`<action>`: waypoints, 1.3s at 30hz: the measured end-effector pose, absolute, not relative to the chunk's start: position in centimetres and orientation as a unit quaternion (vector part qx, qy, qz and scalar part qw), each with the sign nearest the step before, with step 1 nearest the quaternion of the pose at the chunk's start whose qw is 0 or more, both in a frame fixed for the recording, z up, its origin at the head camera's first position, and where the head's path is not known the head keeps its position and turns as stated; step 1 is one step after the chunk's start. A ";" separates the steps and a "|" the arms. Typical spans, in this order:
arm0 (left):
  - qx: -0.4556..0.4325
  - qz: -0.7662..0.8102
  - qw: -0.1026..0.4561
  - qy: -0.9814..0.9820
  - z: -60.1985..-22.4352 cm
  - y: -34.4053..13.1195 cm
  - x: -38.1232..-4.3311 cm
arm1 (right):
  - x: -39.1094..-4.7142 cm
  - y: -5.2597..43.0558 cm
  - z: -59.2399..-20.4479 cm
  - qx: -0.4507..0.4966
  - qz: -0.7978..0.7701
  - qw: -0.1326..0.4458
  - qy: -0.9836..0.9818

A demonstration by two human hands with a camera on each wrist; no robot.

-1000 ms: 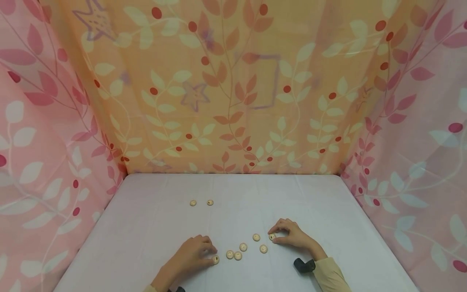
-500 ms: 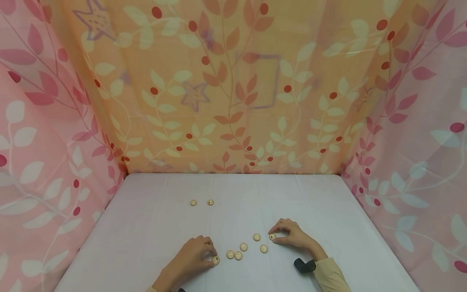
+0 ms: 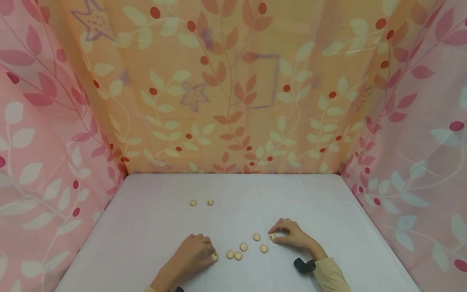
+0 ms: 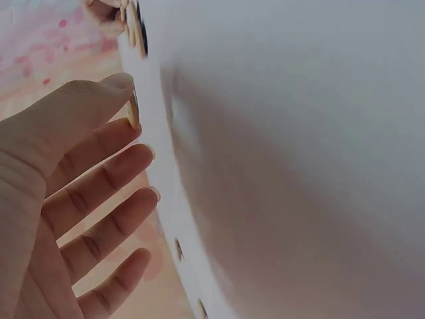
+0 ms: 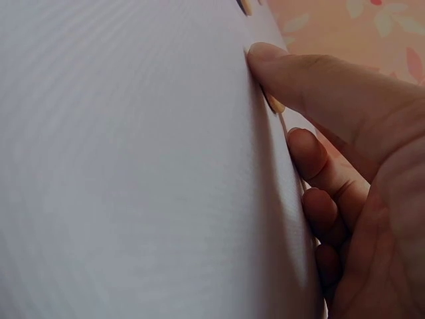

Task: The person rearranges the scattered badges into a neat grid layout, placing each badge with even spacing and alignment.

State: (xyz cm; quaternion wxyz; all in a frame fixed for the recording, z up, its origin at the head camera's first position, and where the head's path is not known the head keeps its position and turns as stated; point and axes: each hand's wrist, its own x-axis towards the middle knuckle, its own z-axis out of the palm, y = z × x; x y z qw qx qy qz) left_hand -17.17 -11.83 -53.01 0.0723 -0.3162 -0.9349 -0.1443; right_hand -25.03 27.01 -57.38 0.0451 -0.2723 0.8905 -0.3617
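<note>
My left hand pinches a small round wooden disc with a dark spot on its face, between thumb and index finger. The left wrist view shows that disc edge-on, the other fingers spread below it. On the right, my right hand holds a similar disc at its edges, low at the tabletop. Its thumb partly covers the disc in the right wrist view. Between the hands lie several more pale discs, among them a touching pair and one just left of the right hand.
Two more discs lie farther back, one on the left and one beside it. A white cloth covers the table. Patterned curtains stand along its back and both sides. A black wrist device sits by the right sleeve.
My left fingers have closed on their disc and drawn it slightly back and to the left. The right hand and the loose discs stay where they were.
</note>
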 end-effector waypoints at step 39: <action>-0.224 -0.182 0.138 -0.947 -54.3 -20.7 -22.9 | -24.8 27.1 -57.3 -0.289 -0.357 0.030 0.888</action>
